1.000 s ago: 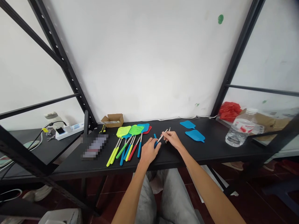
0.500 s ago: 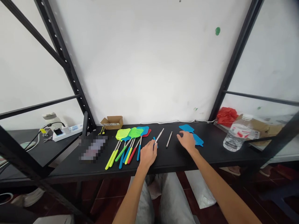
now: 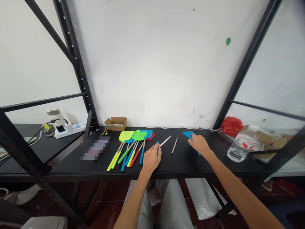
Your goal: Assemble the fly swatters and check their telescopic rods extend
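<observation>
In the head view, taking the table (image 3: 214, 165) as a clock face with twelve at the wall, the left hand (image 3: 152, 158) is closed around a metal rod (image 3: 165, 142) that slants out toward two o'clock. Its lower end is hidden in the palm, so a loose grip there could let it twist or slide; how firm the hold is, I cannot tell.

The right hand (image 3: 200, 144) is lowered over the blue flaps, fingers bent. The far flap (image 3: 188, 134) shows at its ten to eleven o'clock; of the near flap (image 3: 199, 153) only a bit peeks out at six. Whether the fingertips pinch either one is hidden. Flat and thin as they look, the flaps might skid on the smooth top, or both might come up together, being so close.

A second rod (image 3: 174, 146) lies loose at the left hand's two o'clock, between the hands. Being slim and probably round, it could roll if a wrist brushes it. At nine to ten o'clock, the fly swatters (image 3: 136, 144) overlap, their handles near the left hand; a sideways swing could scatter them.
</observation>
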A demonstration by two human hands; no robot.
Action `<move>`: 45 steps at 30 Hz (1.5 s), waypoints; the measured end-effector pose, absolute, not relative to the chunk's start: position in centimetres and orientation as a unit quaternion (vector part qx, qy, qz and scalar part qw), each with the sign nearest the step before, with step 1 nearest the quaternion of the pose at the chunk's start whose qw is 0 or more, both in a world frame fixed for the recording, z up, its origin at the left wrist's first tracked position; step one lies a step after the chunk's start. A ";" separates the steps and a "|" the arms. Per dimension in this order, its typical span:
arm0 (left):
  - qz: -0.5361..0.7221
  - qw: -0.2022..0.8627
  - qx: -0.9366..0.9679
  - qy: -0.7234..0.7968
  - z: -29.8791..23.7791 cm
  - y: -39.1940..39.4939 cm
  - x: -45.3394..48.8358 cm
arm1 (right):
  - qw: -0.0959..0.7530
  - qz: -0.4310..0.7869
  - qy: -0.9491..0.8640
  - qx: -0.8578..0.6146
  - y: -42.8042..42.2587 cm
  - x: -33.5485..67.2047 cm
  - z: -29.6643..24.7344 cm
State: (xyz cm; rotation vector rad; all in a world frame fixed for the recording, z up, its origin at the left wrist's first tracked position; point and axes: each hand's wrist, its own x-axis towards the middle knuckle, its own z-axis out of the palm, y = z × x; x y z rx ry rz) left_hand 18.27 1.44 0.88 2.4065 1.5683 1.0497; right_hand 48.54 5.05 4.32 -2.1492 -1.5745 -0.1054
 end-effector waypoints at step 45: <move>0.228 -0.009 0.816 0.531 0.5 1.6 18.4 | 0.696 0.381 -0.436 -0.425 3.9 42.7 -2.4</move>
